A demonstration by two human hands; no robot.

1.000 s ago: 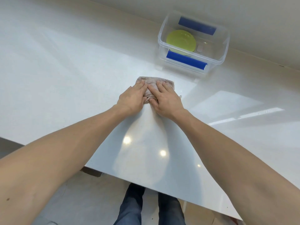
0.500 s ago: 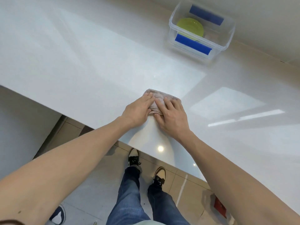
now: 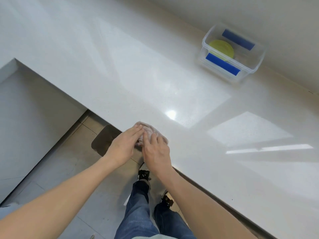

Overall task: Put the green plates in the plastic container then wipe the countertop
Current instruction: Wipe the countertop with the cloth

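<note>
A green plate (image 3: 221,48) lies inside the clear plastic container (image 3: 255,69) with blue clips, far right at the back of the white countertop (image 3: 138,75). A folded pinkish-grey cloth (image 3: 149,130) sits at the counter's near edge. My left hand (image 3: 125,145) and my right hand (image 3: 156,151) both lie flat on the cloth, side by side, fingers pressing it down. The hands hide most of the cloth.
The wall runs behind the container. The counter's front edge cuts diagonally from upper left to lower right. Below it are a tiled floor (image 3: 57,169), a dark floor plate (image 3: 105,140) and my legs in jeans (image 3: 139,209).
Both hands have dragged the cloth back across the counter from near the container to the near edge. The view has swung, so the container now sits far right.
</note>
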